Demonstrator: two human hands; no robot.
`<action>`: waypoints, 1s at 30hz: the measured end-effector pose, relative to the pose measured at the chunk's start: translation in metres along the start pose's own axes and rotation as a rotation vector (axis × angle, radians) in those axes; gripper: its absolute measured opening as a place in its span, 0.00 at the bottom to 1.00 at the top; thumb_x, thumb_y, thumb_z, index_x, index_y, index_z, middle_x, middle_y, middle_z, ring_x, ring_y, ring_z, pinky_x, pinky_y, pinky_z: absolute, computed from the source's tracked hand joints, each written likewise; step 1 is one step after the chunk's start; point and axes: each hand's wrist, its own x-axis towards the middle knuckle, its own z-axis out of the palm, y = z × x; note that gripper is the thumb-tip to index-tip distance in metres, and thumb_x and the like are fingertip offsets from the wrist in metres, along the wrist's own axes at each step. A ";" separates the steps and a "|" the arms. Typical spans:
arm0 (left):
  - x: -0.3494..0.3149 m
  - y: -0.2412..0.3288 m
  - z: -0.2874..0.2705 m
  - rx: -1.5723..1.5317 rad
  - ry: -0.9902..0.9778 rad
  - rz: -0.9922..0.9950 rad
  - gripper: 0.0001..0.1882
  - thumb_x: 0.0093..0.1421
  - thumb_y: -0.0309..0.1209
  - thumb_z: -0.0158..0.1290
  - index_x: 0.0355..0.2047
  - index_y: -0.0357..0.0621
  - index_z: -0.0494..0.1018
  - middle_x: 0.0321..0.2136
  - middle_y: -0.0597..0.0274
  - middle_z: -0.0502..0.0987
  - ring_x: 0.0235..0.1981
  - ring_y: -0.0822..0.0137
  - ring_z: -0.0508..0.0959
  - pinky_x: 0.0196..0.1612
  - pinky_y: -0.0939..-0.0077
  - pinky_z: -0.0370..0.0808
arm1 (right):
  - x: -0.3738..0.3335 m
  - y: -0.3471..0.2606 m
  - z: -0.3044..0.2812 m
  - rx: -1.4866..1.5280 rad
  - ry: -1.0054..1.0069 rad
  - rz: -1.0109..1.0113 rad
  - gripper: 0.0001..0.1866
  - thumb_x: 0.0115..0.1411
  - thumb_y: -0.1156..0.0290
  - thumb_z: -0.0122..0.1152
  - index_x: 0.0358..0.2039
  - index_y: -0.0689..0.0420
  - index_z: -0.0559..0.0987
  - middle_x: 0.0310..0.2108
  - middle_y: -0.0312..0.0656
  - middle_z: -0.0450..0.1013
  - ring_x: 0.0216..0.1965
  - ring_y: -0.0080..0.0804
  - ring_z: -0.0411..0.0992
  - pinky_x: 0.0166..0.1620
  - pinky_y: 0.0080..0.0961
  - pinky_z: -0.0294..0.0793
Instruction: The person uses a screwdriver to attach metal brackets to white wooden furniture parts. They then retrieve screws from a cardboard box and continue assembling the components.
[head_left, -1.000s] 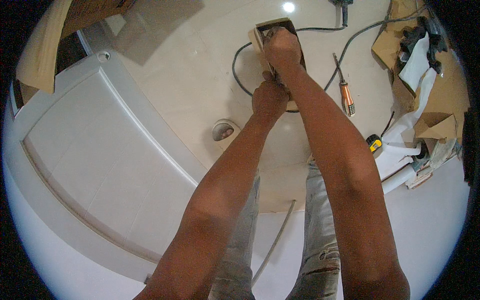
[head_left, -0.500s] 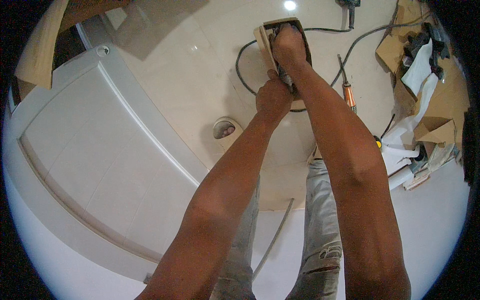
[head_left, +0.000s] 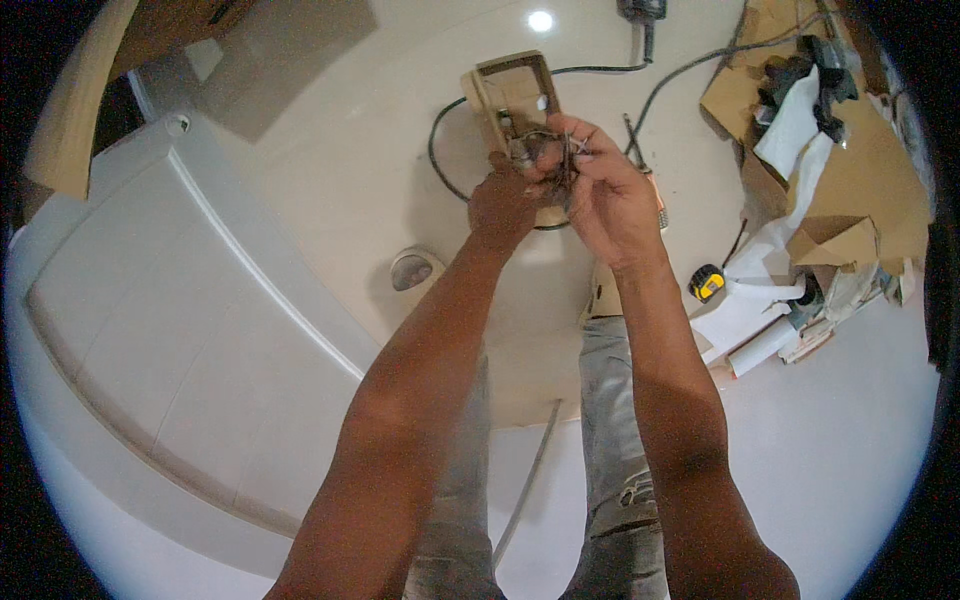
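Note:
A narrow open box [head_left: 500, 70] with tan walls sits in front of me, with a few small pale and dark pieces inside. My left hand [head_left: 503, 208] is closed at its near end, gripping the box, though some of the fingers are hidden. Beside it, my right hand [head_left: 612, 190] is turned palm up over the box's right side. Its fingers and thumb pinch several thin dark metal pieces [head_left: 570, 160] that look like screws. A screwdriver [head_left: 660, 205] with an orange handle lies just past the right hand, partly covered by it.
A black cable [head_left: 436, 150] loops around the box from a dark tool [head_left: 642, 10]. A pale panelled door [head_left: 200, 330] lies at left. Torn cardboard [head_left: 730, 100], white wrapping [head_left: 790, 130] and a yellow-black tape measure [head_left: 706, 283] are at right. A thin rod [head_left: 530, 475] lies between my legs.
My right hand has come out of the box and turned palm up, bringing up small metal pieces. The left hand stays at the box's near end. The view has shifted slightly, uncovering the tape measure.

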 end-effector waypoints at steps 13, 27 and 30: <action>0.003 0.008 0.000 0.155 0.011 -0.141 0.31 0.57 0.36 0.54 0.49 0.22 0.55 0.30 0.40 0.78 0.32 0.46 0.81 0.33 0.58 0.80 | -0.022 -0.051 -0.005 0.488 -0.050 0.056 0.36 0.68 0.45 0.31 0.58 0.67 0.63 0.55 0.67 0.64 0.59 0.59 0.62 0.62 0.51 0.59; 0.003 0.005 0.001 0.104 -0.002 -0.153 0.29 0.59 0.31 0.47 0.53 0.19 0.54 0.29 0.36 0.78 0.33 0.45 0.81 0.36 0.56 0.79 | -0.012 -0.050 -0.034 0.150 -0.015 0.020 0.14 0.63 0.70 0.51 0.45 0.64 0.75 0.43 0.52 0.75 0.46 0.45 0.74 0.51 0.44 0.73; 0.004 0.009 -0.004 0.023 -0.012 -0.239 0.29 0.58 0.31 0.48 0.53 0.19 0.54 0.29 0.35 0.78 0.34 0.45 0.81 0.37 0.55 0.79 | -0.005 -0.051 -0.031 -0.270 0.028 0.033 0.12 0.61 0.69 0.54 0.42 0.62 0.76 0.36 0.46 0.75 0.39 0.42 0.76 0.43 0.40 0.75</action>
